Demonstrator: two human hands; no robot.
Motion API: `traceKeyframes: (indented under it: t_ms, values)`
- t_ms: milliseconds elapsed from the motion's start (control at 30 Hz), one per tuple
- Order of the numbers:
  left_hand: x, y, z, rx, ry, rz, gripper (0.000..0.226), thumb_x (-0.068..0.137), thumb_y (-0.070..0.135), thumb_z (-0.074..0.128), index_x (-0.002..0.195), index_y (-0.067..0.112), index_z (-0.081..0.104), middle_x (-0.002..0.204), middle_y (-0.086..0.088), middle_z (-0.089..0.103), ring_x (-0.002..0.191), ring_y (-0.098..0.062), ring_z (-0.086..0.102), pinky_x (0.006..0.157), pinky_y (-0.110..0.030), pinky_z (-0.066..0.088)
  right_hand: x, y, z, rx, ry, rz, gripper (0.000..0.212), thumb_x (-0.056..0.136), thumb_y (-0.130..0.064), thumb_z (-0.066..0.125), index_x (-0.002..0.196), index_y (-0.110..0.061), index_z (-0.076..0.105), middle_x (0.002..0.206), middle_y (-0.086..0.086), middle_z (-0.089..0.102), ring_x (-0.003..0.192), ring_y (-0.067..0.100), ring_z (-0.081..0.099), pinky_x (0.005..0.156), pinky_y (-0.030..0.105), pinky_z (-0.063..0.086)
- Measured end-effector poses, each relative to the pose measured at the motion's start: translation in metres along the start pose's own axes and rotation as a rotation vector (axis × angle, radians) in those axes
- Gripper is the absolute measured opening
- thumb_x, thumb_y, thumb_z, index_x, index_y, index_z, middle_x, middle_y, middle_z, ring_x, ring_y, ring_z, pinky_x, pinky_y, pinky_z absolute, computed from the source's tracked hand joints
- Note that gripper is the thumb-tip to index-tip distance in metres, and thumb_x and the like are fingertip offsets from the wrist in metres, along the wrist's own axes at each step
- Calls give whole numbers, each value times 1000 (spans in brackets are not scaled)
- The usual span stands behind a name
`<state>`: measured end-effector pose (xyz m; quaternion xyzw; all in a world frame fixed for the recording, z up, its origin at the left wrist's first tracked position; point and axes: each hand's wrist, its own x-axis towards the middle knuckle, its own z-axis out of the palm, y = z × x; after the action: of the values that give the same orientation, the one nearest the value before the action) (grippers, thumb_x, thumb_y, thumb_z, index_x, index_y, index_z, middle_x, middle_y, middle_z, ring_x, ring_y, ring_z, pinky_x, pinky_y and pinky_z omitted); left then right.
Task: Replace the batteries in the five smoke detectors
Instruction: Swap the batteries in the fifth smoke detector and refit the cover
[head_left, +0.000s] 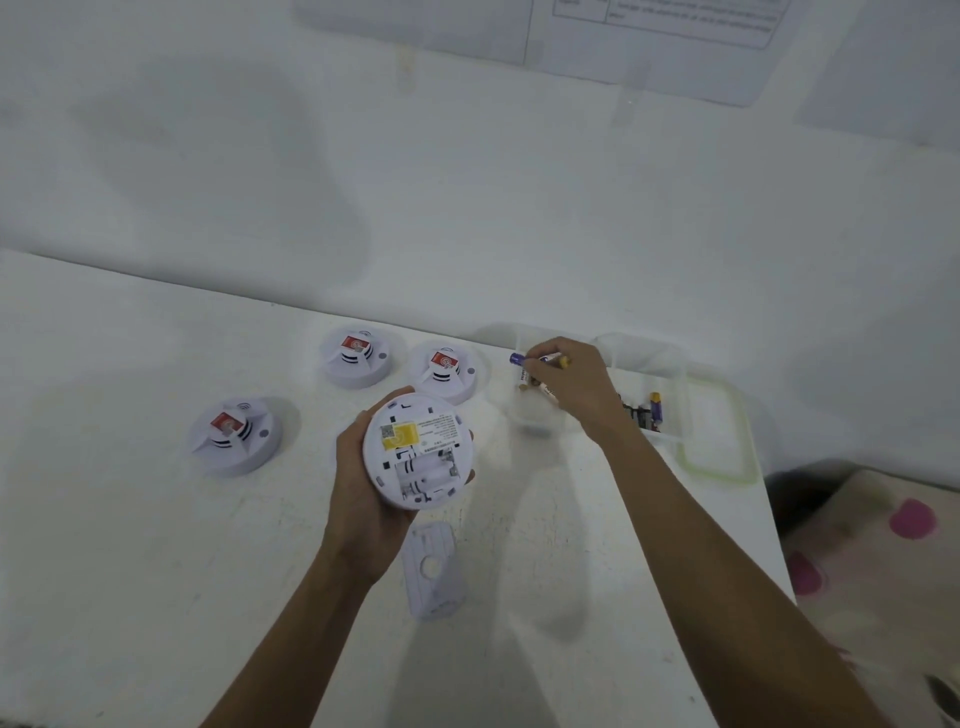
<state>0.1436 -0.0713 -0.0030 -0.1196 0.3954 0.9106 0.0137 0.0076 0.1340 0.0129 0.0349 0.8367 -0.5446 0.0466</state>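
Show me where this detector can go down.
Widest bare stretch: the near-left table, before the lone detector and left of the left hand holding the open detector. A smaller patch between the cover and the right forearm. Crowded: the far right, with battery tub, lid and the right hand pinching batteries.

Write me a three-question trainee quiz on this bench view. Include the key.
1. True or false: the left hand holds a detector with its battery bay uncovered.
2. How many red-stickered detectors sit on the table?
3. The right hand pinches: A) a battery; B) a screwdriver; C) a green-rimmed lid.
Key: 1 true; 2 three; 3 A.
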Motion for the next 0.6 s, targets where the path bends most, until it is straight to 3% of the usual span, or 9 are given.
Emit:
traceKeyframes:
  t_ms: [200,333,400,467,500,600]
  values:
    - [-5,18,-11,-79,-71,-78,70,66,50,75,126,16,59,131,-20,58,122,-46,51,98,-68,38,-63,-35,14,306,35,-58,12,83,-14,69,95,-17,72,88,14,69,62,13,44,48,22,36]
    - [-7,33,-21,-127,-131,-112,73,55,53,84,118,20,67,128,-14,62,114,-38,60,79,-52,55,-109,-63,38,390,32,-137,13,88,-14,67,99,-18,72,75,-12,61,55,13,32,48,21,33]
    - [-7,39,-29,-149,-130,-110,77,47,54,88,115,22,70,128,-12,62,114,-35,61,84,-53,54,-130,-76,49,358,31,-194,19,89,-11,65,103,-21,72,81,-15,64,50,7,35,48,19,33]
    - [-13,48,-32,-163,-127,-94,73,58,53,82,121,21,66,133,-15,58,122,-39,54,98,-62,43,-147,-87,62,283,42,-260,25,89,-7,65,108,-21,71,88,-15,66,50,3,44,50,15,33]
    - [-16,53,-33,-171,-114,-91,64,65,51,76,120,20,66,132,-15,59,120,-38,56,96,-62,44,-155,-90,69,245,44,-290,26,88,-6,65,110,-20,70,90,-16,66,51,2,46,50,13,32]
    - [-23,69,-33,-183,-102,-114,47,78,45,50,112,18,68,112,-12,70,96,-29,69,72,-44,59,-174,-95,92,154,28,-365,18,87,-6,66,100,-18,68,95,-11,68,49,2,46,50,11,31]
